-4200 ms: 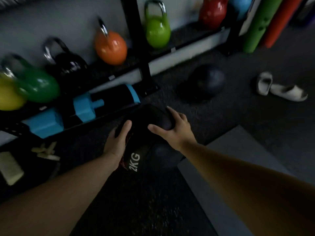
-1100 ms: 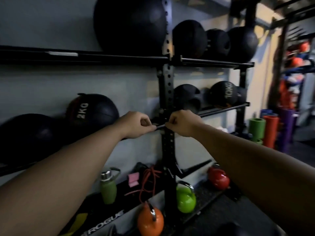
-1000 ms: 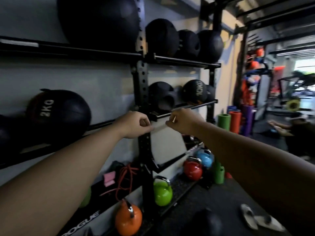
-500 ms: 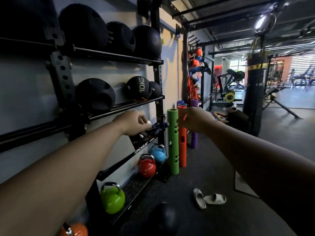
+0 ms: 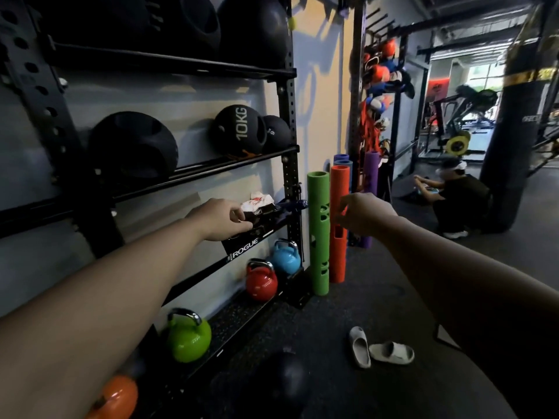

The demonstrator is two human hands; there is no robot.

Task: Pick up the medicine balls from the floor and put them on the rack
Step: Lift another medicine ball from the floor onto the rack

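- Gym corner, dim light. Black steel rack runs along the wall on the left of the frame, w/ rail shelves at several heights.
- Mid shelf, centre-left: a large black medicine ball w/ grip cut-outs. Further right on the same shelf, a ball marked 10KG, and a smaller black ball touching it.
- Top shelf, upper left of frame: more black balls, partly cut off by the frame edge.
- One black medicine ball on the floor, bottom centre, just in front of the rack's lowest tray.
- Left hand, centre of frame, reaches out w/ its fingers curled loosely by a dark object near the ROGUE plate; can't tell if it grips anything.
- Right hand, centre-right, hangs in the air in front of the orange tube, fingers half-curled and holding nothing.
- Bottom tray, lower left to centre: orange kettlebell, green kettlebell, red kettlebell, blue kettlebell, in a row.
- Just right of the rack's end post: green tube and orange tube stand upright side by side, w/ a purple tube behind.
- Pair of pale slides on the dark floor, lower centre-right.
- Another person crouches in the background, right of centre, beside a black punch bag.
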